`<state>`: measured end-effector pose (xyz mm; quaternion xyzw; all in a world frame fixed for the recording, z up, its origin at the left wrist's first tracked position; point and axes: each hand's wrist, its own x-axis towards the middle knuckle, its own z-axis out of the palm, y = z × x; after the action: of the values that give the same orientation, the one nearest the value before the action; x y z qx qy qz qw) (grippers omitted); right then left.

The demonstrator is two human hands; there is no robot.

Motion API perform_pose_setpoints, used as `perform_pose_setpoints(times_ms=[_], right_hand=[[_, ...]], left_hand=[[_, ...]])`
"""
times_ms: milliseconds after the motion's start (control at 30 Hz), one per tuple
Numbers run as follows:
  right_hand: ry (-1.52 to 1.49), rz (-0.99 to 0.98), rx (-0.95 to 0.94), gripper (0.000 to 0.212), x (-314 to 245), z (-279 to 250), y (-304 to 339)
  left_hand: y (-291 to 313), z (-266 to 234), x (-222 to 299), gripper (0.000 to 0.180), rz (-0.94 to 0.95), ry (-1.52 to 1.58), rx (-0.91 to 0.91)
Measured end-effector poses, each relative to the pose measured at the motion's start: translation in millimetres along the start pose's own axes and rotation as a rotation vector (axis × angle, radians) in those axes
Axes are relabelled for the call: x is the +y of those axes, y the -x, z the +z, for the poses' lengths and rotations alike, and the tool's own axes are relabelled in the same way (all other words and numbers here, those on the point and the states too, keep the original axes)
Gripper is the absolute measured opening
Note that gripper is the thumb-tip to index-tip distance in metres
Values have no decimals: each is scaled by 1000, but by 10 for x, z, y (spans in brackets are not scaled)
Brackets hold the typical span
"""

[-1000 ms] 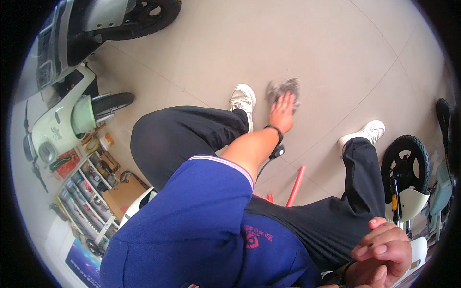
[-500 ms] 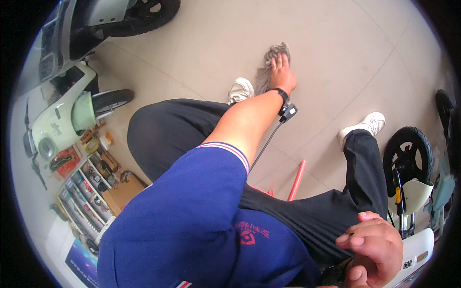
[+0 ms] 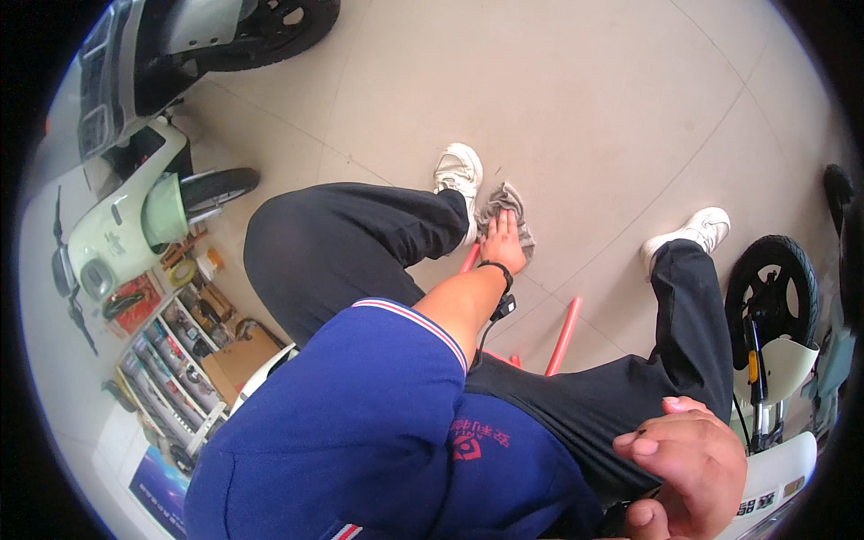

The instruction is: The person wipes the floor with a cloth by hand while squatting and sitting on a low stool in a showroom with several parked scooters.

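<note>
Pressing a gray cloth (image 3: 506,197) to the floor (image 3: 594,117), left fingers (image 3: 504,223) lie flat, unclenched; right fingers (image 3: 668,444) curl loosely.

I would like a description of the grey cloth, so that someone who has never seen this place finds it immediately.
On the pale tiled floor, look between the two white shoes, close to the left one. There, under the person's left hand, is the grey cloth. Its soft, crumpled folds set it apart from the smooth red tube nearby.
</note>
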<state>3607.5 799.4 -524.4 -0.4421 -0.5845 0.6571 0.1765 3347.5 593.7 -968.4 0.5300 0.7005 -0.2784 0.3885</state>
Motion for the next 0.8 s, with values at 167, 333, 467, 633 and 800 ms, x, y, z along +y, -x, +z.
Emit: perform_pose_setpoints(times_ms=[167, 333, 467, 633, 800], right_hand=[[23, -3, 1, 34, -52, 72, -11], [56, -12, -5, 35, -90, 145, -26], [66, -19, -40, 34, -114, 160, -27], [82, 5, -25, 33, -63, 210, 11], [110, 16, -21, 32, -149, 244, 15]], left_hand=[[-219, -321, 274, 83, -192, 91, 149], [-605, -453, 472, 75, -382, 277, 226], [-734, -227, 314, 73, -305, 194, 288], [-537, -448, 399, 72, 44, 57, 194], [-559, -689, 460, 54, 13, 46, 206]])
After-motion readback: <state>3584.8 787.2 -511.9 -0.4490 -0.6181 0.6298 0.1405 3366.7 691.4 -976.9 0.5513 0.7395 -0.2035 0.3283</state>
